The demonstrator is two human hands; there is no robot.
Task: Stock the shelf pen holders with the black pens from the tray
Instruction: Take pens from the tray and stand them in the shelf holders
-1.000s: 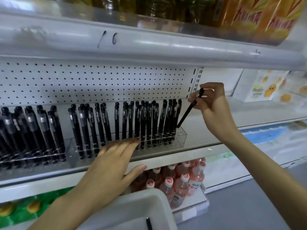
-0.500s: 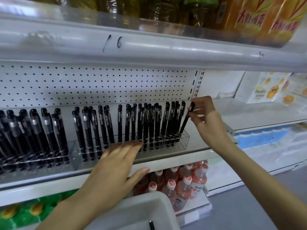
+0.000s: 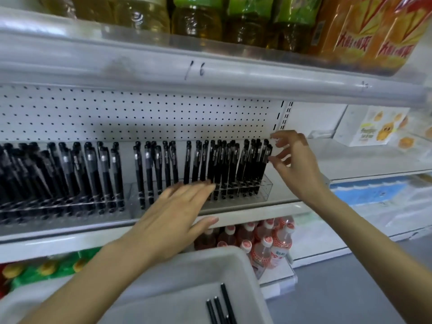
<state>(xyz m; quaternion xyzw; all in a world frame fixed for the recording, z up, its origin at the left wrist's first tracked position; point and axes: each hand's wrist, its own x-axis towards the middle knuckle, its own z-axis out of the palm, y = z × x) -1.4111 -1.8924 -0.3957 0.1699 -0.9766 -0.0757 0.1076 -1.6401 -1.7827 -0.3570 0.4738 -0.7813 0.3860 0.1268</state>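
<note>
My right hand [image 3: 294, 164] hangs at the end of the row with nothing in it. Its fingers are spread and loosely bent, the tips just beside the cap of the last slim black plastic pen [image 3: 263, 166]. I cannot tell whether they touch it. That pen stands upright in the end slot of the clear plastic pen holder [image 3: 265, 188], directly under my fingertips.

My left hand [image 3: 173, 213] lies flat with the fingers straight. They rest against the front of the same holder, and the thumb is on the white shelf lip [image 3: 257, 212] below.

As I read it, stocking is well along but not finished. The slots between my two hands are packed tight. Just beyond my left fingertips, and on the side of that hand away from my right, the pens stand with visible gaps, so there is room for more. Further out past my left hand, a second clear holder [image 3: 46, 205] looks crowded, though I cannot count its slots.

Below my left wrist sits the white plastic tray [image 3: 210, 256]. A few loose black pens [image 3: 218, 309] lie in it, near the bottom edge of my view. Those remain to be placed, and how many more lie out of sight I cannot say.
</note>
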